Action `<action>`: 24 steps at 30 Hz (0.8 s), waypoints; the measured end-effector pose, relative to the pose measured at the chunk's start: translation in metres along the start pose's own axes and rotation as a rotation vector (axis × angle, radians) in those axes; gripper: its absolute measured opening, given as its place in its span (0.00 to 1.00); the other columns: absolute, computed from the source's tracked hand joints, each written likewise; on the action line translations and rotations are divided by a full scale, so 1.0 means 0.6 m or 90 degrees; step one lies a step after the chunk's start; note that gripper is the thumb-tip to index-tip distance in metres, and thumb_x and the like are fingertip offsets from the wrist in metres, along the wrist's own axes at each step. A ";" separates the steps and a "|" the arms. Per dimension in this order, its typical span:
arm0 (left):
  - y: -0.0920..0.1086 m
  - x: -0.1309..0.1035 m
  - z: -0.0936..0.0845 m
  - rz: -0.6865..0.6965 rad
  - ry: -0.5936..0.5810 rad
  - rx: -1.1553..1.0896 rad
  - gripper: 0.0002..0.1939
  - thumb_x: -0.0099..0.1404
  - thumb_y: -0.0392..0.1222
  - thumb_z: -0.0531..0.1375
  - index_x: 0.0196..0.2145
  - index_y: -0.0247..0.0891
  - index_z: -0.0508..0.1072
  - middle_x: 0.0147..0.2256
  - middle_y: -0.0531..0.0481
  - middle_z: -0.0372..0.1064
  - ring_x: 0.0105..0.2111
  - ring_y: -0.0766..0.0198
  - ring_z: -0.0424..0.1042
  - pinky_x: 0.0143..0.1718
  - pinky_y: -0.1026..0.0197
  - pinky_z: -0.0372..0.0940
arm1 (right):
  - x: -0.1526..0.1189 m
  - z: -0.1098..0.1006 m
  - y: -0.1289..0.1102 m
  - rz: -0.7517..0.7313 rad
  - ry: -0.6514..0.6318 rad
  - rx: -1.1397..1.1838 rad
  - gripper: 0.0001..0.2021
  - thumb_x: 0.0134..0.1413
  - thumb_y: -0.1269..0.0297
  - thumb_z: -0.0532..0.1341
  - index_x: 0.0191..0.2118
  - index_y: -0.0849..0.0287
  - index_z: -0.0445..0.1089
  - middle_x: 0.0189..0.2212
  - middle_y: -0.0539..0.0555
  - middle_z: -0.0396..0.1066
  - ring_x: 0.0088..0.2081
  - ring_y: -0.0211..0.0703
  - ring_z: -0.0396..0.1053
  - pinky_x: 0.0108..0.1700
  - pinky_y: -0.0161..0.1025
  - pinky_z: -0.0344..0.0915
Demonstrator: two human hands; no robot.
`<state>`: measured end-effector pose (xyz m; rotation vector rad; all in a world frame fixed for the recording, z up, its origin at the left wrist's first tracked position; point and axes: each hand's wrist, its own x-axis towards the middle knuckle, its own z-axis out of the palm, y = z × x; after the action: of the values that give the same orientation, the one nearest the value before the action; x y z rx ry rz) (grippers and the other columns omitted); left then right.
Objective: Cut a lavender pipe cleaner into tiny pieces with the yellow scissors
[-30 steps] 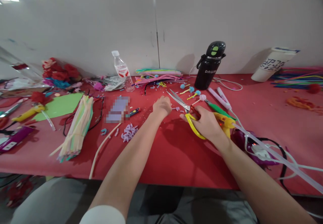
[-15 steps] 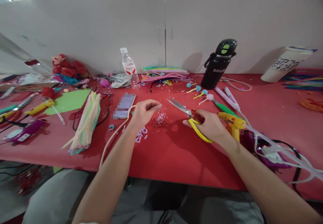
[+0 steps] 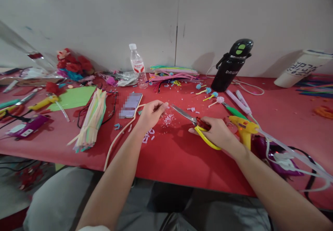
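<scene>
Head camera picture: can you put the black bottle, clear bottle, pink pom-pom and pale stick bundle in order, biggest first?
1. Pale stick bundle and black bottle: too alike to rank.
2. Clear bottle.
3. Pink pom-pom, the smallest.

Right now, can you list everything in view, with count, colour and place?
Table: one, red, under everything
Scissors: one, yellow-red handles, right hand
Lilac bits: many, centre
Lilac pieces: several, beside left forearm
Phone: one, screen up, left of centre
Stem bundle: one, cream-green, left
Sheet: one, green, left
Glue guns: two, yellow, left and right
Purple boxes: two, left and right
Plastic bottle: one, clear, back
Flask: one, black, back right
Cup: one, white, far right
Other clutter: uncountable, mixed colours, mostly back and left
Left hand: one, pinching something small, centre
Right hand: one, right of centre
</scene>
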<state>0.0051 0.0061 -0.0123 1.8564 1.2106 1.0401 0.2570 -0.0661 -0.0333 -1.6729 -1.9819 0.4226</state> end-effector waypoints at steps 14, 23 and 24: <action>0.012 -0.006 0.019 -0.022 0.021 -0.052 0.22 0.66 0.56 0.50 0.24 0.36 0.65 0.21 0.52 0.63 0.21 0.70 0.61 0.24 0.66 0.57 | -0.004 0.008 -0.005 0.003 -0.001 0.012 0.25 0.45 0.41 0.61 0.21 0.58 0.54 0.17 0.44 0.53 0.21 0.33 0.45 0.22 0.33 0.47; 0.017 -0.007 0.015 -0.012 0.023 -0.032 0.21 0.66 0.56 0.50 0.25 0.37 0.65 0.21 0.53 0.61 0.21 0.69 0.61 0.25 0.66 0.57 | -0.002 0.010 -0.001 0.000 0.005 0.004 0.25 0.45 0.40 0.61 0.21 0.58 0.55 0.16 0.45 0.52 0.22 0.33 0.45 0.22 0.32 0.47; 0.017 -0.007 0.015 -0.013 0.025 -0.029 0.21 0.66 0.56 0.51 0.25 0.37 0.65 0.20 0.53 0.61 0.21 0.69 0.61 0.25 0.65 0.57 | -0.002 0.011 0.000 -0.002 0.007 0.001 0.25 0.45 0.40 0.61 0.21 0.58 0.55 0.16 0.45 0.52 0.22 0.33 0.45 0.22 0.32 0.47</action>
<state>0.0161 -0.0022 -0.0086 1.7937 1.2159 1.0884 0.2537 -0.0666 -0.0388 -1.6678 -1.9752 0.4141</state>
